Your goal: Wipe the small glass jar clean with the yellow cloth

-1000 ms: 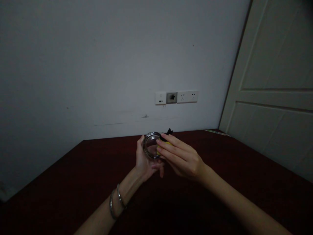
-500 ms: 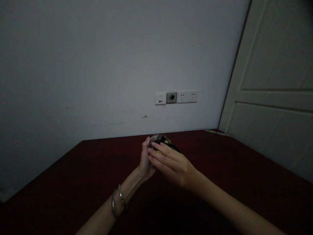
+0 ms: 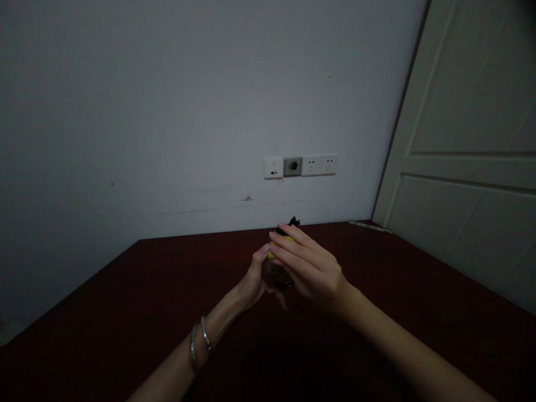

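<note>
Between my hands, above the dark red tabletop, is a small bundle (image 3: 276, 273) with a brown patterned lower part. Its kind is not clear. Some yellow (image 3: 271, 254) shows at its upper middle, and a ragged black piece (image 3: 295, 221) sticks out at the top. My left hand (image 3: 253, 282) is closed around the left side and underside, thumb up against it and fingertips showing below. Over the top and right side lie the bent fingers of my right hand (image 3: 316, 271), pressed on the yellow and black parts. Much of the bundle is hidden by the hands.
The dark red tabletop (image 3: 180, 279) meets a pale wall (image 3: 188, 111) at the back. Wall sockets (image 3: 319, 165) and a grey switch plate (image 3: 292, 166) sit above it. A white panelled door (image 3: 469, 167) stands at right; a thin strip (image 3: 371, 226) lies near the back right edge.
The bundle has turned in my hands: its patterned part has gone from the top to below, and the black piece now points up. Both hands have shifted slightly right.
</note>
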A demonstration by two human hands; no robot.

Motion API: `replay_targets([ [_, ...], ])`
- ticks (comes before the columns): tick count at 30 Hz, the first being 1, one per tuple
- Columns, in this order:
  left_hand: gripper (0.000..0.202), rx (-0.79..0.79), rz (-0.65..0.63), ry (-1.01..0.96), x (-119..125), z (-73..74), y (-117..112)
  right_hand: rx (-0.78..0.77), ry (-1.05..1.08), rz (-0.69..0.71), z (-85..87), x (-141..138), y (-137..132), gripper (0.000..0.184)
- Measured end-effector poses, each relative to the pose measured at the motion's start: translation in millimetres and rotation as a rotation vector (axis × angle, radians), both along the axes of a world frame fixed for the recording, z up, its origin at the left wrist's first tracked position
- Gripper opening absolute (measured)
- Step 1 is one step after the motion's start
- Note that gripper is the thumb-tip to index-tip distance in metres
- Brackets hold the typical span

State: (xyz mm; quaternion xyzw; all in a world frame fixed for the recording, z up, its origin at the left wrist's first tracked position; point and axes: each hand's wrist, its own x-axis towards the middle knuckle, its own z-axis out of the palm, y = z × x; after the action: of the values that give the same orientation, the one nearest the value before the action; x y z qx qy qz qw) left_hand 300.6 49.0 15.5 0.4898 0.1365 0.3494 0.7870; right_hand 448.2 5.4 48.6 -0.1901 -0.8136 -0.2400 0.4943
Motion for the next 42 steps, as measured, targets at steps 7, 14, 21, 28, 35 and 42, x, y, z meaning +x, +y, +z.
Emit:
replay_targets([
  [7,0.054,-0.048,0.082,-0.026,-3.4,-0.5,0.6,-0.047,0.049,0.067,6.3,2.6,-2.2,0.043],
  [14,0.064,-0.077,0.002,-0.103,-10.9,7.0,-1.1,-0.092,0.077,0.084,16.6,0.2,-9.2,0.036],
  [21,0.072,-0.048,-0.194,-0.159,-17.3,18.4,3.5,-0.105,0.051,0.099,21.6,2.0,-9.0,0.034],
  [28,0.074,-0.094,-0.226,-0.188,-16.6,19.3,3.5,-0.029,-0.004,0.141,10.3,4.9,-1.5,0.038],
  [35,0.067,-0.231,-0.060,-0.214,-18.4,18.2,10.3,-0.036,-0.217,0.035,7.8,3.6,-5.1,0.030],
  [42,0.057,-0.335,0.211,-0.099,-6.0,23.0,2.9,-0.034,-0.272,0.022,1.9,-6.5,-5.2,0.027],
])
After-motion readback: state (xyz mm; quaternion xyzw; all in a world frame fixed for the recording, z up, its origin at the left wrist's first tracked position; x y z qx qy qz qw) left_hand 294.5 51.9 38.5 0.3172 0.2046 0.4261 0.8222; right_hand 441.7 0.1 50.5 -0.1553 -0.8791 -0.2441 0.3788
